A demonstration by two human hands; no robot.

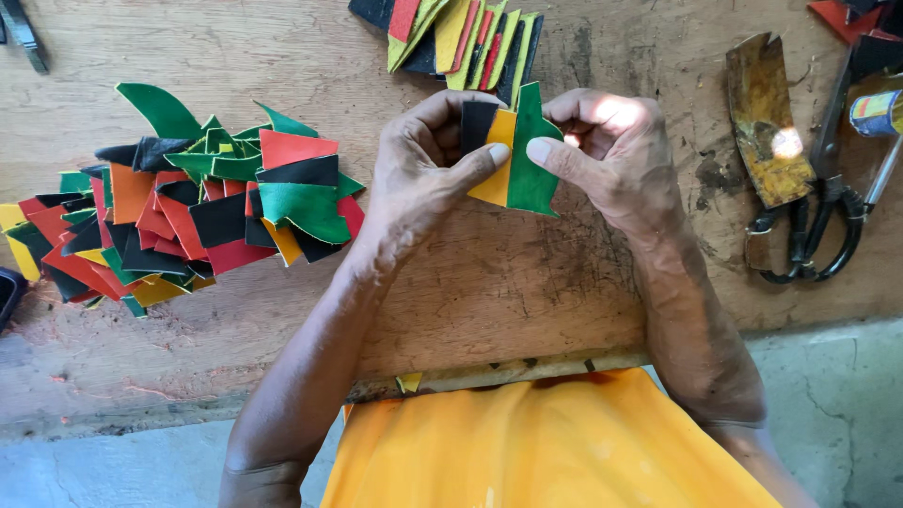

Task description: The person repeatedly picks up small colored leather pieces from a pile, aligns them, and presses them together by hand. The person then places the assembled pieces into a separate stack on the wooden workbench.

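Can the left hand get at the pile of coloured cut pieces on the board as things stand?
Probably yes. The pile of cut pieces lies on the wooden board just beside the left hand, with nothing between them. But that hand and the right hand both pinch the black, yellow and green pieces, so its grip is taken.

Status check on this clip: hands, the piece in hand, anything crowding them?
Left hand and right hand both pinch a fanned black, yellow and green set of cut pieces. Loose pile of cut pieces lies left; scissors right. Nothing blocking.

A small fan of flat cut leather pieces [513, 155], one black, one yellow and one green, overlaps upright above the scuffed wooden board.
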